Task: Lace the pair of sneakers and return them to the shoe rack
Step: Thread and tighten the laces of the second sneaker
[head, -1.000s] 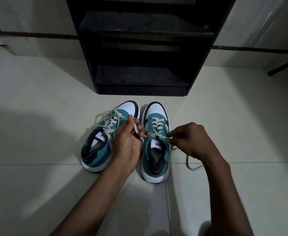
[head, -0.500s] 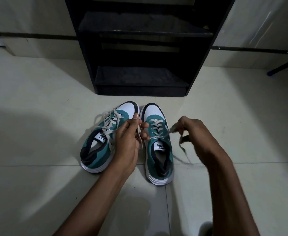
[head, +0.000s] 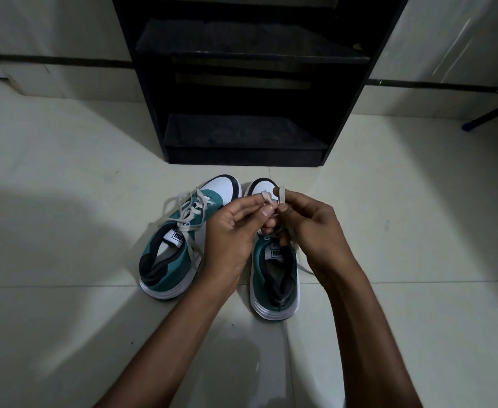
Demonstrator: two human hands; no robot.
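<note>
Two teal and white sneakers stand side by side on the floor, toes toward the rack. The left sneaker (head: 169, 262) has its cream lace loose and sprawling. Over the right sneaker (head: 274, 278) both hands meet above the laced front. My left hand (head: 233, 231) pinches one end of the right sneaker's lace (head: 281, 197), and my right hand (head: 309, 228) grips the other end, which loops over its fingers. The hands hide most of that shoe's eyelets.
A black shoe rack (head: 241, 83) with two dark shelves stands straight ahead on the pale tiled floor (head: 65, 201), about a shoe's length beyond the toes. A blue-tipped dark leg (head: 477, 122) slants in at the far right.
Both hands have come together over the right sneaker, raising the lace ends toward its toe. The right sneaker has shifted slightly.
</note>
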